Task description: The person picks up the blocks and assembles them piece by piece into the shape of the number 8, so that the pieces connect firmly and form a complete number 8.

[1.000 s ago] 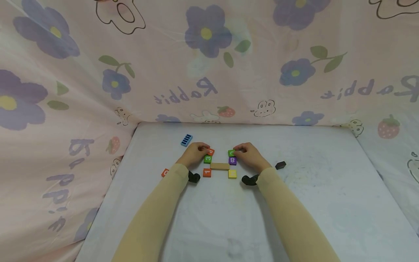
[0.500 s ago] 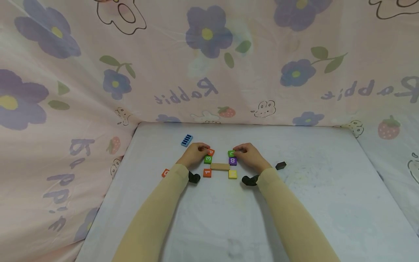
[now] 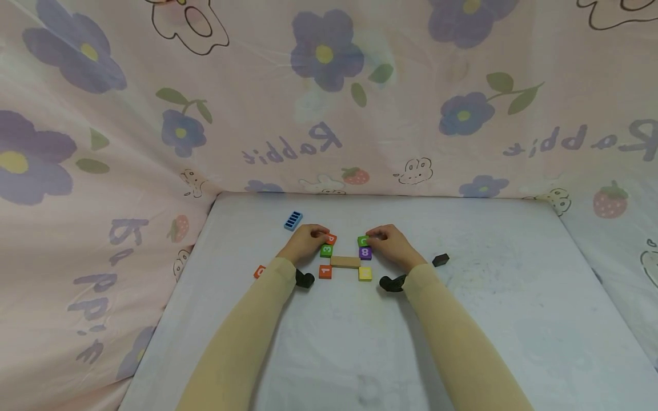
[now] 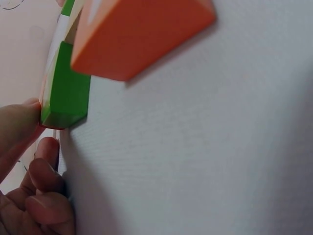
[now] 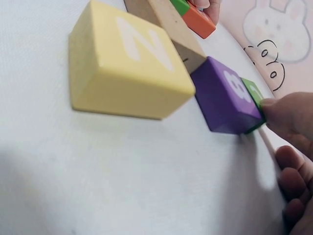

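Small numbered blocks lie mid-table around a tan wooden bar (image 3: 345, 262). My left hand (image 3: 307, 240) pinches an orange block (image 3: 331, 238) just behind the green 3 block (image 3: 326, 250); an orange 1 block (image 3: 325, 272) lies nearer me. In the left wrist view my thumb (image 4: 22, 122) meets the far end of the green block (image 4: 66, 93), behind the big orange block (image 4: 142, 34). My right hand (image 3: 388, 242) pinches a green block (image 3: 363, 241) behind the purple 8 block (image 3: 365, 253). The yellow block (image 5: 122, 63), purple block (image 5: 227, 100) and green block (image 5: 253, 90) line up, fingertip (image 5: 288, 115) on the green one.
A blue ribbed block (image 3: 293, 220) lies behind my left hand, another orange block (image 3: 259, 272) at the left, a black block (image 3: 440, 260) at the right. Pink flowered cloth (image 3: 329, 114) walls the white table (image 3: 488, 319) at the back and sides.
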Available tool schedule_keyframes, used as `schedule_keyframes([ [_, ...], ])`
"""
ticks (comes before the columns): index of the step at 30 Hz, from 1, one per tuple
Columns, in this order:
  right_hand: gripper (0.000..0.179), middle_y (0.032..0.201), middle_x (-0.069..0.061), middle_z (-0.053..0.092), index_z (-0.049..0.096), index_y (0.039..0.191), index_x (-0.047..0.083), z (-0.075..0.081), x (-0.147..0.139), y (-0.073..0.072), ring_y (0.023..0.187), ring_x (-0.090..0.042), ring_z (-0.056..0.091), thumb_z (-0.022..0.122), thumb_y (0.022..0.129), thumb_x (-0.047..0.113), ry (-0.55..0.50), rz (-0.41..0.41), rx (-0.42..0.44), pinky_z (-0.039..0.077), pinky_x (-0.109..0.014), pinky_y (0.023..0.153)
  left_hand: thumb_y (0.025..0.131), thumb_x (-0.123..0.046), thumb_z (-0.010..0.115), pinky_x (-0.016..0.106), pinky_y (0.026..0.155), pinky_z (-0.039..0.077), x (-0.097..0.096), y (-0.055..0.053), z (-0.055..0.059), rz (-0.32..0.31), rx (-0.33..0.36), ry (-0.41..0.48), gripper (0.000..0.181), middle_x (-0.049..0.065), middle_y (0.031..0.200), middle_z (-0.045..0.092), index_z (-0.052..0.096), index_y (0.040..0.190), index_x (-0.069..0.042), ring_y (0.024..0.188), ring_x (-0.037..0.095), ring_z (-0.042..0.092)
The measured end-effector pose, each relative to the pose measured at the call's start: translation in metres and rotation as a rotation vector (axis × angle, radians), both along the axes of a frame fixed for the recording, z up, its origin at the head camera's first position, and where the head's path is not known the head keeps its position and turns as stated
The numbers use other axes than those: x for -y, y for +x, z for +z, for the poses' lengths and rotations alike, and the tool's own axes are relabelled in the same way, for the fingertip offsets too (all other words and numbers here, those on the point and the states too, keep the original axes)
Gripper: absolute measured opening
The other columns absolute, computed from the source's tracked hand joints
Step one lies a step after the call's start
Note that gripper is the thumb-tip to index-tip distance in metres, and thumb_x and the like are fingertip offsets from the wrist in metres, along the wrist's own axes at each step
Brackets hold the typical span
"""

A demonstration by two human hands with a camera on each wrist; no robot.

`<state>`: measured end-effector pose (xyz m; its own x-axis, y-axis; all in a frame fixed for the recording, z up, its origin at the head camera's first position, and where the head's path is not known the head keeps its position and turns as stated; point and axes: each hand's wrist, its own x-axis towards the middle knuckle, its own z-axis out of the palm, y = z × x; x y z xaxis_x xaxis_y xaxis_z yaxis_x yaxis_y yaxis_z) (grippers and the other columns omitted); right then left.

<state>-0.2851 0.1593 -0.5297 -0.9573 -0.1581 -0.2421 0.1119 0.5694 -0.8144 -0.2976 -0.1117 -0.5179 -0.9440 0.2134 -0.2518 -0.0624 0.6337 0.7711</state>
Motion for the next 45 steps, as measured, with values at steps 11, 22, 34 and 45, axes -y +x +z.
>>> schedule_keyframes([
  [11, 0.028, 0.128, -0.005, 0.045, 0.064, 0.117, 0.021, 0.003, 0.001, 0.001, 0.113, -0.025, 0.043, 0.063, 0.093, 0.037, -0.003, 0.016, 0.0, 0.033, -0.047, 0.1, 0.097, -0.029, 0.061, 0.038, 0.095, 0.042, 0.002, 0.0, 0.0, 0.019, -0.003, 0.014, 0.026, -0.001, 0.112, 0.06, 0.066, 0.121, -0.021, 0.104, 0.018, 0.053],
  [22, 0.029, 0.128, -0.005, 0.045, 0.063, 0.117, 0.021, 0.002, -0.004, 0.002, 0.115, -0.026, 0.043, 0.062, 0.094, 0.039, -0.018, 0.011, 0.005, 0.034, -0.048, 0.101, 0.095, -0.026, 0.062, 0.037, 0.081, 0.046, 0.039, -0.005, 0.016, 0.201, -0.165, 0.11, 0.035, 0.005, 0.106, 0.057, 0.06, 0.126, -0.009, 0.096, 0.022, 0.054],
  [34, 0.029, 0.128, -0.005, 0.044, 0.064, 0.118, 0.02, 0.003, -0.002, 0.002, 0.115, -0.026, 0.043, 0.062, 0.094, 0.038, -0.023, 0.018, 0.012, 0.033, -0.047, 0.101, 0.092, -0.025, 0.066, 0.041, 0.088, 0.043, 0.065, -0.002, 0.017, 0.383, -0.061, 0.126, 0.043, 0.013, 0.116, 0.052, 0.055, 0.129, -0.004, 0.104, 0.028, 0.049],
  [45, 0.028, 0.127, -0.004, 0.045, 0.063, 0.116, 0.022, 0.002, -0.002, 0.001, 0.113, -0.026, 0.043, 0.063, 0.094, 0.038, -0.019, 0.012, 0.01, 0.034, -0.047, 0.1, 0.091, -0.028, 0.065, 0.043, 0.094, 0.042, 0.062, -0.006, 0.013, 0.377, -0.017, 0.045, 0.043, 0.014, 0.119, 0.054, 0.055, 0.125, -0.003, 0.108, 0.029, 0.051],
])
